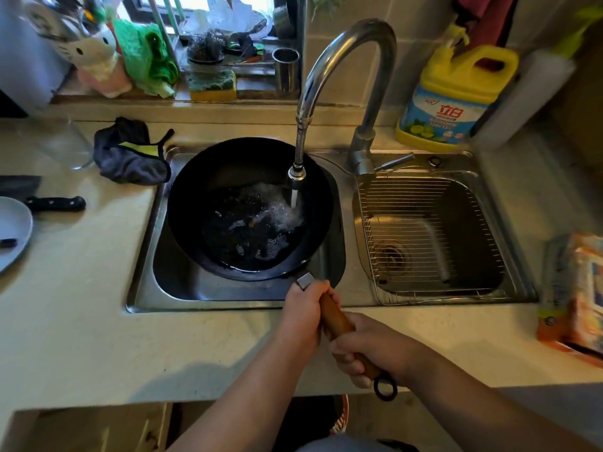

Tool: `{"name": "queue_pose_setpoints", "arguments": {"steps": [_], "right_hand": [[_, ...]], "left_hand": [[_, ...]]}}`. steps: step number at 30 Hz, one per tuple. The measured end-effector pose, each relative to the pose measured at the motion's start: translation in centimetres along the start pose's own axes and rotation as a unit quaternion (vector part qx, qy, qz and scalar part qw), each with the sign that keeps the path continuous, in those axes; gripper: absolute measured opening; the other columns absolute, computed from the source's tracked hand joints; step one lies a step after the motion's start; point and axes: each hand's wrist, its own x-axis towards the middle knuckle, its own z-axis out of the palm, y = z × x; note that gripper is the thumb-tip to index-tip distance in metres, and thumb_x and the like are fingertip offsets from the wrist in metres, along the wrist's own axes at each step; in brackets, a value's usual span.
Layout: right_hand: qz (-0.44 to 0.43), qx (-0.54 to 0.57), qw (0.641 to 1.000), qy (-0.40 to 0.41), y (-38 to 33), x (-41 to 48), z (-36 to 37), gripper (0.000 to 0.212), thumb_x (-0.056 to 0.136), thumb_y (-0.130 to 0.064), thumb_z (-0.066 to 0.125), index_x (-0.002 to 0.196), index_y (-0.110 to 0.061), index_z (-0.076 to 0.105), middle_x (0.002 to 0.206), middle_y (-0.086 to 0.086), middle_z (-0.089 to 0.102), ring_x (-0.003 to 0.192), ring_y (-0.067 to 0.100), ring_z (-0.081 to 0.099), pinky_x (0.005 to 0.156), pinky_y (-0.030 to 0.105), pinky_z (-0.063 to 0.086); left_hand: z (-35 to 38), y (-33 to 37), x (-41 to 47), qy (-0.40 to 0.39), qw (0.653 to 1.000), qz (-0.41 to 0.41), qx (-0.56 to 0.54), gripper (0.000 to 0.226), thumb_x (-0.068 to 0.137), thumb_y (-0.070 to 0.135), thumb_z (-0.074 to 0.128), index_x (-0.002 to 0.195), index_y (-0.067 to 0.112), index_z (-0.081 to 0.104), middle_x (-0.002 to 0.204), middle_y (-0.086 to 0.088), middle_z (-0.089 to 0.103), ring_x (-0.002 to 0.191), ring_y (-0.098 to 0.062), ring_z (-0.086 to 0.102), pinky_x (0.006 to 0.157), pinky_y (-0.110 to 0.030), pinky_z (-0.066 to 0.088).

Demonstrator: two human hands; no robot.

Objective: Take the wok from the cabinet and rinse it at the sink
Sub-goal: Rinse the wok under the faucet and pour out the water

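Note:
A black wok [225, 177] rests in the left basin of the steel sink [146, 288], tilted a little, with water pooled and splashing inside. Water runs from the faucet [346, 47] through its flexible spout [297, 171] into the wok's right side. The wok's wooden handle [336, 321] sticks out over the counter toward me. My left hand [303, 311] grips the handle close to the metal collar. My right hand [368, 350] grips the handle's end, just above its black hanging ring.
The right basin holds a wire rack [424, 239]. A grey cloth [130, 158] lies left of the sink; a knife [55, 203] and plate [13, 230] sit further left. A yellow detergent jug [450, 99] stands behind, sponge [212, 84] on the sill, packages [577, 295] at right.

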Motion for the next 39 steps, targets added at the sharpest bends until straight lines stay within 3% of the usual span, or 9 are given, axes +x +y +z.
{"name": "queue_pose_setpoints", "arguments": {"steps": [6,10,15,22,24,29,32,34,39], "right_hand": [[0.023,0.119,0.991,-0.064,1.2,0.3,1.5,0.026,0.086,-0.001,0.057,0.104,-0.011,0.041,0.063,0.002,0.041,0.045,0.009,0.040,0.036,0.019,0.036],[0.046,0.233,0.964,-0.119,2.1,0.8,2.7,0.026,0.080,0.000,0.064,0.097,-0.009,0.047,0.061,0.000,0.042,0.041,0.006,0.040,0.033,0.016,0.035],[0.066,0.343,0.913,-0.212,2.9,1.5,3.5,0.030,0.077,0.002,0.074,0.096,-0.007,0.051,0.059,0.000,0.045,0.039,0.006,0.047,0.033,0.016,0.035],[0.097,0.391,0.889,-0.216,2.2,2.1,3.1,0.034,0.072,0.008,0.076,0.094,-0.005,0.053,0.057,0.002,0.040,0.037,0.009,0.048,0.032,0.017,0.034],[0.108,0.332,0.918,-0.188,1.1,2.2,3.1,0.030,0.074,0.004,0.073,0.093,-0.009,0.054,0.058,0.001,0.044,0.039,0.007,0.047,0.033,0.017,0.034],[0.098,-0.017,0.995,0.004,-3.0,2.2,4.4,0.020,0.087,-0.003,0.055,0.105,-0.010,0.051,0.072,0.003,0.054,0.050,0.009,0.053,0.041,0.021,0.045],[0.045,-0.288,0.944,0.157,-3.6,2.0,5.5,0.047,0.085,-0.018,0.060,0.128,-0.025,0.042,0.092,0.001,0.058,0.069,0.012,0.061,0.050,0.025,0.048],[-0.021,-0.411,0.891,0.191,-3.5,2.0,5.9,0.046,0.087,-0.026,0.057,0.130,-0.028,0.041,0.092,-0.004,0.057,0.076,0.011,0.059,0.059,0.026,0.046],[-0.024,-0.383,0.911,0.152,-5.3,2.2,4.3,0.043,0.091,-0.029,0.060,0.130,-0.028,0.043,0.095,0.001,0.061,0.075,0.015,0.063,0.059,0.029,0.054]], "left_hand": [[-1.8,0.2,-1.7,0.022,1.000,0.002,-0.007,0.007,0.091,0.005,0.056,0.084,0.002,0.055,0.062,-0.010,0.058,0.055,-0.017,0.058,0.054,-0.029,0.050],[-2.9,1.3,-2.1,-0.004,0.986,-0.079,-0.149,0.027,0.089,0.014,0.058,0.063,0.007,0.061,0.059,-0.008,0.057,0.053,-0.017,0.058,0.055,-0.029,0.049],[-3.8,1.5,-1.8,-0.002,0.953,-0.108,-0.282,0.019,0.073,0.016,0.069,0.057,0.010,0.061,0.055,-0.004,0.056,0.046,-0.017,0.058,0.046,-0.025,0.050],[-3.3,1.7,-0.9,0.029,0.966,-0.106,-0.236,0.031,0.088,0.013,0.058,0.061,0.017,0.042,0.044,0.007,0.038,0.034,-0.006,0.039,0.036,-0.019,0.039],[-3.2,2.3,-0.6,0.049,0.972,-0.084,-0.215,0.031,0.092,0.013,0.054,0.064,0.019,0.042,0.044,0.008,0.039,0.035,-0.005,0.039,0.035,-0.018,0.039],[-3.0,3.5,0.5,0.122,0.979,-0.061,-0.151,0.028,0.090,0.011,0.054,0.064,0.018,0.046,0.043,0.007,0.042,0.034,-0.004,0.042,0.035,-0.018,0.039],[-2.6,3.6,0.9,0.148,0.980,-0.052,-0.119,0.027,0.089,0.012,0.056,0.063,0.016,0.048,0.047,0.004,0.045,0.037,-0.007,0.045,0.039,-0.020,0.042],[-2.4,3.7,1.3,0.154,0.979,-0.049,-0.123,0.025,0.088,0.012,0.057,0.065,0.015,0.049,0.048,0.003,0.047,0.038,-0.008,0.048,0.041,-0.022,0.043],[-2.1,4.2,2.2,0.163,0.982,-0.032,-0.091,0.009,0.085,0.013,0.062,0.078,0.008,0.057,0.051,-0.001,0.056,0.042,-0.010,0.058,0.046,-0.027,0.051]]}}
